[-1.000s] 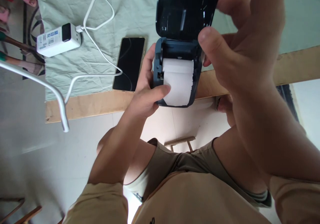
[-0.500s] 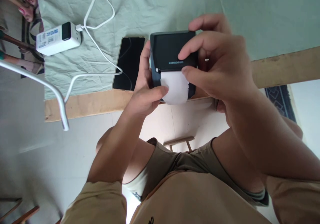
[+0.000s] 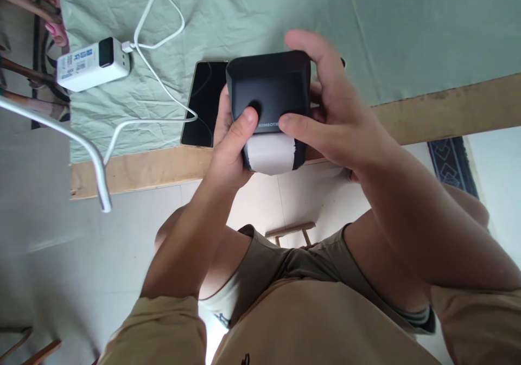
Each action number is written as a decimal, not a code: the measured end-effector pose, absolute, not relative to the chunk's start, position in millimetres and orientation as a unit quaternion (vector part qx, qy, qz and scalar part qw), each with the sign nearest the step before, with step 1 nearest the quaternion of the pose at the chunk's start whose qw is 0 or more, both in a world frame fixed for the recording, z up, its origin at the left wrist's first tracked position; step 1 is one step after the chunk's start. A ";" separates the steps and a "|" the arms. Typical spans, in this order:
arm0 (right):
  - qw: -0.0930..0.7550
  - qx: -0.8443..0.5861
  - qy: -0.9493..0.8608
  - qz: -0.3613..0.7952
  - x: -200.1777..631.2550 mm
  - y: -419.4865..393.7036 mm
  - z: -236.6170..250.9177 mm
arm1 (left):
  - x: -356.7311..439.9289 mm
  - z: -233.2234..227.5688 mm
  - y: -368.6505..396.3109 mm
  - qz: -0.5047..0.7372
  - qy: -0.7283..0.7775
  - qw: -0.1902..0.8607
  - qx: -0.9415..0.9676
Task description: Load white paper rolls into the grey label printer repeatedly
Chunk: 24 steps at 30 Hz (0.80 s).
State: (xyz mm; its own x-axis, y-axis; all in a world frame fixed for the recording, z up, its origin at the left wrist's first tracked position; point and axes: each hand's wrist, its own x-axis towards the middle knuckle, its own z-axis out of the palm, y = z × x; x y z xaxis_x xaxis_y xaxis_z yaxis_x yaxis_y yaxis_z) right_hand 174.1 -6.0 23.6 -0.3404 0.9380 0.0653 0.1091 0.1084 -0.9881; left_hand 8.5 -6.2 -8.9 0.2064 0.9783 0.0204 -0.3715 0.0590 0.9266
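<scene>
Between both hands is a black label printer (image 3: 271, 85) with "NIIMBOT" lettering on its lid, held above the table's near edge. A strip of white label paper (image 3: 272, 154) comes out under the lid and curves down the near side. My left hand (image 3: 234, 142) grips the printer's left side, its thumb pressing on the lid. My right hand (image 3: 329, 110) wraps the right side, its thumb by the lettering and its index finger at the far right corner. Partly covered behind the printer and left fingers, a dark-screened smartphone (image 3: 203, 104) lies on the table.
On the left of the green tablecloth (image 3: 407, 34) sits a white power bank (image 3: 93, 64) with a white cable (image 3: 152, 118) plugged in. A white tube (image 3: 87, 148) crosses the left side. Another person's feet (image 3: 55, 31) show at upper left. A wooden stool (image 3: 291, 229) stands below.
The printer has shifted slightly left and toward me, and more of the lid's top shows. My left thumb has moved from the paper onto the lid; my right fingers have moved to the printer's side.
</scene>
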 end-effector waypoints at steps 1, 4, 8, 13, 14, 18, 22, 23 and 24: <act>0.397 -0.408 -0.625 0.534 173.4 -5.6 21.8 | 9.5 -7.5 -7.7 0.535 0.331 0.650 0.426; 0.421 -0.368 -0.613 0.558 171.7 -2.9 14.3 | 10.6 -4.3 -10.3 0.547 0.312 0.661 0.408; 0.451 -0.317 -0.603 0.576 171.4 0.8 6.0 | 9.7 -3.4 -10.4 0.568 0.306 0.646 0.408; 0.436 -0.343 -0.602 0.574 172.2 0.9 2.5 | 10.2 -2.0 -12.1 0.559 0.304 0.646 0.421; 0.442 -0.343 -0.603 0.568 172.1 0.8 1.5 | 10.7 -1.3 -12.5 0.560 0.306 0.643 0.423; 0.460 -0.339 -0.607 0.553 171.3 0.0 -2.0 | 12.1 0.6 -11.2 0.566 0.299 0.647 0.415; 0.466 -0.352 -0.584 0.563 170.9 -1.3 -1.4 | 10.2 -3.0 -4.4 0.554 0.321 0.666 0.383; 0.473 -0.354 -0.577 0.564 170.6 -1.4 -0.9 | 9.2 -5.0 -2.6 0.554 0.334 0.664 0.376; 0.479 -0.355 -0.572 0.564 170.3 -1.4 -0.6 | 8.0 -7.2 -1.0 0.554 0.345 0.660 0.372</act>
State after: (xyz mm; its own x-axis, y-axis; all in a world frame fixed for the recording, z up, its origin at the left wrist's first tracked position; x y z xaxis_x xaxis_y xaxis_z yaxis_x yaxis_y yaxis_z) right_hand 170.3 -1.4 -0.6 -0.2892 0.9458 0.1477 -0.1344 0.1126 -0.9845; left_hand 8.0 -1.0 -7.2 0.1481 0.9881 -0.0418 -0.4748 0.1082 0.8734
